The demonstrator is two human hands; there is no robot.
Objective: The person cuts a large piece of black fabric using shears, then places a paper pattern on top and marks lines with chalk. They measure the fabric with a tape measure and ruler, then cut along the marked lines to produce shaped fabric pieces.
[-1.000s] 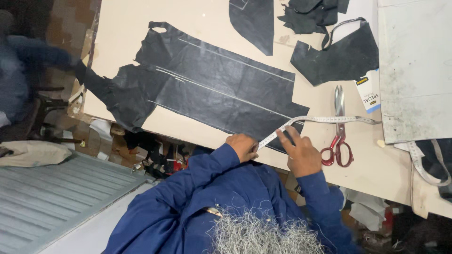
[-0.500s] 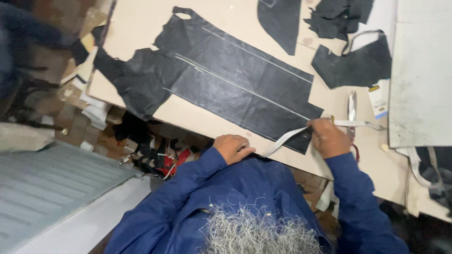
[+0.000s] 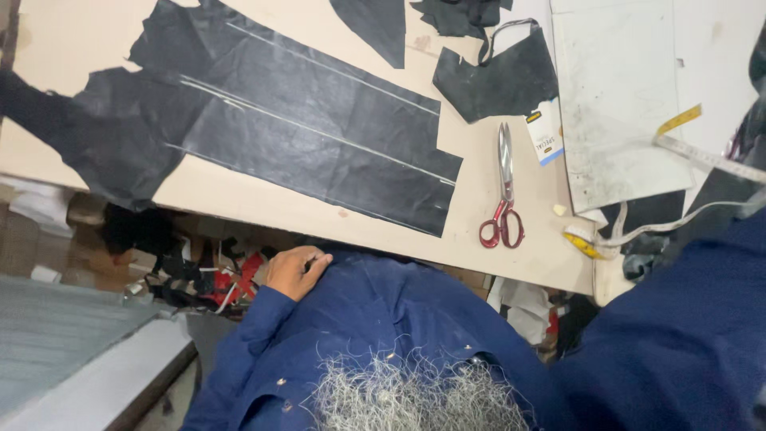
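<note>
Far left, spread flat on the tan table point(image 3: 199, 187): leather point(image 3: 303, 136), black, marked with pale chalk lines. Long axis from 10 o'clock down to 4 o'clock, ragged end at 10, squared end at 4, just short of the near table edge.

Below that edge, left hand point(image 3: 297, 271). Loosely curled, fingers together, resting on the blue jacket point(image 3: 383, 319) and gripping nothing that shows. Apart from the leather, with bare table edge between. From this hand, leather at 12 o'clock, its squared end at about 2 o'clock. Nearer to the leather than anything on the right side.

Further right, scissors point(image 3: 503, 191) lying shut on the table, blades toward 12, red handles toward 6, just beside the leather's squared end and not touching it. At 12 o'clock from them, a black scrap point(image 3: 499, 80) with a strap, and a small card point(image 3: 545, 140) beside the blades.

Next, a scuffed white board point(image 3: 614, 96), and across its right corner the tape point(image 3: 702, 156), yellow-tipped, running toward 4 o'clock; a second stretch looping down to the table edge near 6.

Far right, blue sleeve point(image 3: 678, 319) filling the corner. Right hand out of view, so spread or closed impossible to tell. Sleeve close by the tape, well apart from the leather.
</note>
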